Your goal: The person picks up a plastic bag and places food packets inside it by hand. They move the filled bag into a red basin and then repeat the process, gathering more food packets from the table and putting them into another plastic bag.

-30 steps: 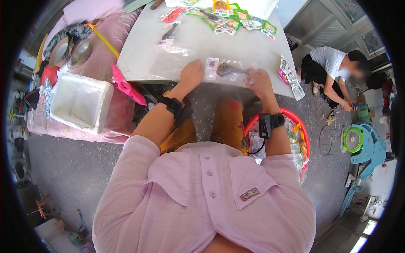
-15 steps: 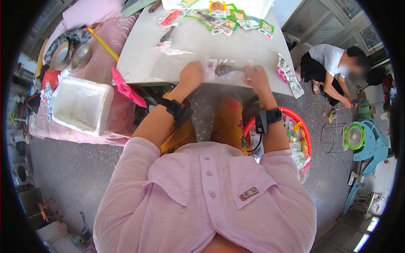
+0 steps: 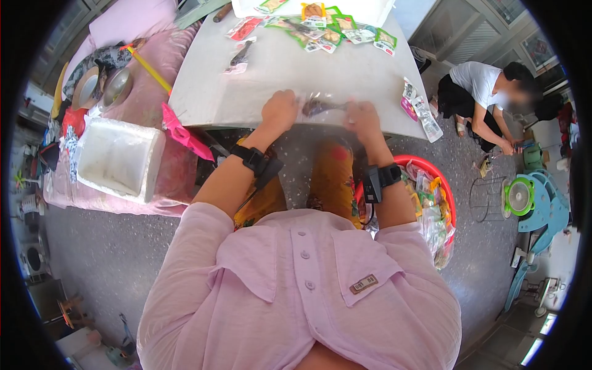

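Closer to our left hand (image 3: pixel 279 112), curled closed near some clear plastic that we cannot tell if it grips, slides the dark packet (image 3: pixel 320 109), now between our hands at the near edge of the table (image 3: pixel 345 71). Our right hand (image 3: pixel 365 118) shifts left too, fingers pinched on the packet's right end, narrowing the gap.

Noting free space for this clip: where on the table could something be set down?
The widest bare stretch of tabletop lies between the packet pile and the clear bag, bounded right by the wrappers. A smaller strip lies left of the lone packet. Crowded: the far end, and the near edge between left hand and right hand.
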Available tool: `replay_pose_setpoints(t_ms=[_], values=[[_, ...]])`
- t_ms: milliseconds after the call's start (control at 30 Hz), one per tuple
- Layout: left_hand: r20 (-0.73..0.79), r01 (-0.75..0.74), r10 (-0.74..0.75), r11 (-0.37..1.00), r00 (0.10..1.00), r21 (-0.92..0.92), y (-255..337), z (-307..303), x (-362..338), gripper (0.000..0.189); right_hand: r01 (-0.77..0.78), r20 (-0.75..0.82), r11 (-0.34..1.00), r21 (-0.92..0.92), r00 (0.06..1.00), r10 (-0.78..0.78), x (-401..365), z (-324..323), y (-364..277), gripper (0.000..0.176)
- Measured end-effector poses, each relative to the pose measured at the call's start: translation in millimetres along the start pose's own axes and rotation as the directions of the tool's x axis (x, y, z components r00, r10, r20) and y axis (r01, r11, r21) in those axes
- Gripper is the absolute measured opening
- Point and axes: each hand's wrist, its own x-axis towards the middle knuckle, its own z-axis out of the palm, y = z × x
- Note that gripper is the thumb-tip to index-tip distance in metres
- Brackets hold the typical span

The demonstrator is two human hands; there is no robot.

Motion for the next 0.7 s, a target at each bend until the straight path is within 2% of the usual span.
replay_pose_setpoints(t_ms=[67, 133, 167, 233, 300, 367, 467, 567, 633, 700], values=[[-0.007, -0.006, 0.006, 1.000, 1.000, 0.005, 2, 0, -1, 0.015, -0.015, 0.046, 0.999, -0.043, 0.999, 0.017, 2, 1, 6, 0.016], [-0.010, 0.026, -0.026, 1.000, 1.000, -0.015, 4, 1, 0, 0.015, 0.000, -0.015, 0.999, 0.039, 1.000, 0.001, 2, 3, 10, 0.017], [-0.018, -0.046, 0.046, 0.999, 0.999, -0.021, 6, 2, 0, 0.015, 0.010, -0.045, 0.997, 0.080, 0.999, -0.006, 4, 5, 13, 0.017], [-0.026, -0.189, 0.188, 0.981, 0.982, -0.032, 8, 4, -3, 0.016, 0.270, 0.020, 0.962, 0.034, 0.962, -0.271, 29, 7, 65, 0.017], [-0.032, -0.193, 0.192, 0.981, 0.981, -0.004, 12, 7, -5, 0.015, 0.252, 0.016, 0.963, 0.095, 0.967, -0.254, 21, 27, 58, 0.017], [-0.043, -0.206, 0.205, 0.979, 0.978, -0.008, 16, 10, -5, 0.014, -0.046, -0.028, 0.965, 0.257, 0.998, 0.055, 3, 46, 32, 0.017], [-0.078, -0.223, 0.218, 0.973, 0.973, -0.067, 22, 16, -8, 0.014, 0.008, 0.095, 0.953, 0.302, 0.995, -0.038, 15, 61, 38, 0.020], [-0.138, -0.227, 0.213, 0.968, 0.967, -0.102, 18, 18, -3, 0.013, -0.080, 0.272, 0.995, 0.065, 0.960, 0.059, 34, 61, 34, 0.023], [-0.146, -0.258, 0.241, 0.959, 0.960, -0.116, 7, 24, 1, 0.013, 0.135, 0.460, 0.990, -0.032, 0.882, -0.105, 55, 52, 45, 0.024], [-0.092, -0.223, 0.216, 0.972, 0.972, -0.080, 5, 24, 6, 0.014, 0.438, 0.619, 0.847, -0.302, 0.765, -0.175, 55, 56, 33, 0.025]])
